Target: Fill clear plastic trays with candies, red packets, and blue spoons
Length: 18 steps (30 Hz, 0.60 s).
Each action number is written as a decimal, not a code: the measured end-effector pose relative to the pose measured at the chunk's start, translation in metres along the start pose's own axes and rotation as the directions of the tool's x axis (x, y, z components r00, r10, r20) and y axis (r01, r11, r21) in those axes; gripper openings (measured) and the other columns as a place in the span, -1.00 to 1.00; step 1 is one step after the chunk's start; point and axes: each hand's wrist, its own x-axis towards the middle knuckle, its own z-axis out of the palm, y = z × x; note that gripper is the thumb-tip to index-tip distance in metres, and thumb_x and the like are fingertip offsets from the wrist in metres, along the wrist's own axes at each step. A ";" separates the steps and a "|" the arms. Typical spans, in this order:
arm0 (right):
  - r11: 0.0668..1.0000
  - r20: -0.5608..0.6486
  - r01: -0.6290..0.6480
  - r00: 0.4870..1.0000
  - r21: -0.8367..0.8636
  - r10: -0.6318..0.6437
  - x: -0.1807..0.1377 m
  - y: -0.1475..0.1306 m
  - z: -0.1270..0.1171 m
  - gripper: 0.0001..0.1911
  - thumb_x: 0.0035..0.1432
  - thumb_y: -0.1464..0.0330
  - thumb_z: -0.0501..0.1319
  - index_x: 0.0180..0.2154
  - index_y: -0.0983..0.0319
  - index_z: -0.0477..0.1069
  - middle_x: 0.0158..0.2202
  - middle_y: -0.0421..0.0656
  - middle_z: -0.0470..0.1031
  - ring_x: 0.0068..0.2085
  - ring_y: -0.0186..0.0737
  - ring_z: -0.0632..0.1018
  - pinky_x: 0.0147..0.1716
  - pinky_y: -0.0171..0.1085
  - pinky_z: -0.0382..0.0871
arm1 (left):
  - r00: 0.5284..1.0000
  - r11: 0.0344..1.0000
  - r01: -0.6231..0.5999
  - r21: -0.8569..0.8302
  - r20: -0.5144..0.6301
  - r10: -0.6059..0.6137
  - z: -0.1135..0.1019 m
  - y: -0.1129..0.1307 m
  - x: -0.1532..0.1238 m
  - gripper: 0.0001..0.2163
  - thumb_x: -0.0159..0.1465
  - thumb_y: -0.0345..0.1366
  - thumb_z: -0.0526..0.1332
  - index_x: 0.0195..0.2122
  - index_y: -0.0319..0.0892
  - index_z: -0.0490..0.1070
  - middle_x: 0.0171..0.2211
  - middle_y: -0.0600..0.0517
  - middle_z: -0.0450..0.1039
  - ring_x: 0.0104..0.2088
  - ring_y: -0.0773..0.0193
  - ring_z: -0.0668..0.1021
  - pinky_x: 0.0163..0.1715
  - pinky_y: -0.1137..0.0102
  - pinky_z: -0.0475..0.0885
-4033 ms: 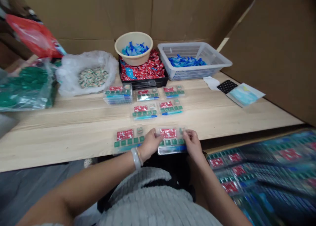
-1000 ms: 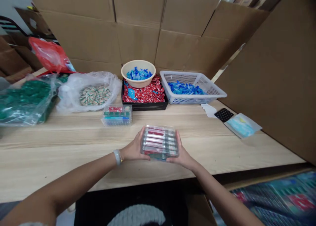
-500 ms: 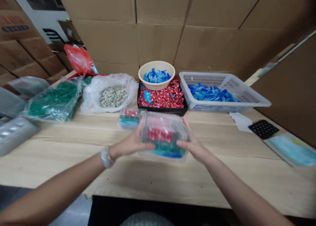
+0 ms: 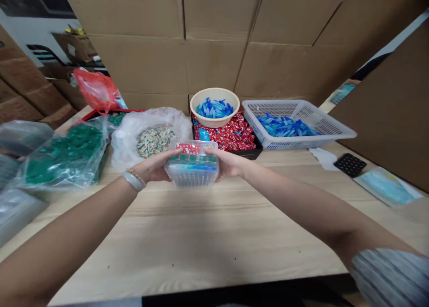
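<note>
My left hand [image 4: 154,167] and my right hand [image 4: 228,164] are closed on opposite sides of a clear plastic box [image 4: 192,175]. Inside it are red patterned packets [image 4: 187,149], green pieces, and blue pieces along the near side. The box is at the back middle of the table, in front of the bag of small wrapped pieces [image 4: 156,139] and the black tray of red packets [image 4: 231,137]. Whether a second box lies beneath it, I cannot make out. A bangle circles my left wrist.
A cream bowl [image 4: 215,123] of blue pieces rests on the red packets. To its right stands a white basket [image 4: 301,142] of blue pieces. At left lie a bag of green pieces [image 4: 67,153] and clear plastic containers [image 4: 20,213]. Cardboard boxes [image 4: 140,61] wall the back.
Both hands have carried the plastic box away from me and slightly left, to where another box stood. That other box no longer shows separately. The camera view has shifted.
</note>
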 end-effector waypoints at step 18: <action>0.903 -0.101 0.111 0.992 0.416 -0.076 0.028 -0.006 -0.016 -0.47 0.06 0.00 0.00 -0.05 0.21 0.27 -0.19 -0.10 0.48 -0.13 -0.13 0.48 -0.06 -0.05 0.27 | 0.953 0.994 0.019 -0.112 0.303 0.015 -0.006 0.011 0.025 -0.56 0.15 -0.19 0.15 0.06 -0.15 0.21 -0.03 -0.03 0.37 -0.01 0.10 0.38 0.00 0.21 0.25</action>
